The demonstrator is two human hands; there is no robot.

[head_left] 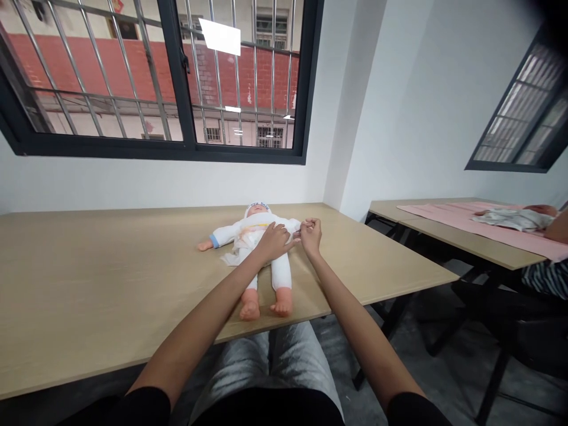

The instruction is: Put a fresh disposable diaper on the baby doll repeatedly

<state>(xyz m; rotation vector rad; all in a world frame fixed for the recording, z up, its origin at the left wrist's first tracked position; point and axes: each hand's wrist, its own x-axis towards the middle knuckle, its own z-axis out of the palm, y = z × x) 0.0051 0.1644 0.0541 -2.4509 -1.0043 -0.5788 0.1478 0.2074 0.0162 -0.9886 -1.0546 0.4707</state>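
A baby doll (281,272) in white clothes and a printed cap lies on its back on the table, feet toward me. Its arm on the left is stretched out, with a blue cuff (215,241) at the wrist. Across the doll's body, near its side, rests my left hand (275,241), fingers bent and thumb reaching right. My right hand (310,234) is closed in a pinch beside the doll's white sleeve (290,225) on the right. What lies between the fingers of either hand is too small or hidden to make out. A loose white cloth (231,258) spreads by the doll's waist.
The wooden table (110,272) runs along the wall beneath a barred window (239,77). To the right, another table (465,236) bears a pink cloth (488,231) and a second doll (515,219), with a person's arm (558,228) beside it.
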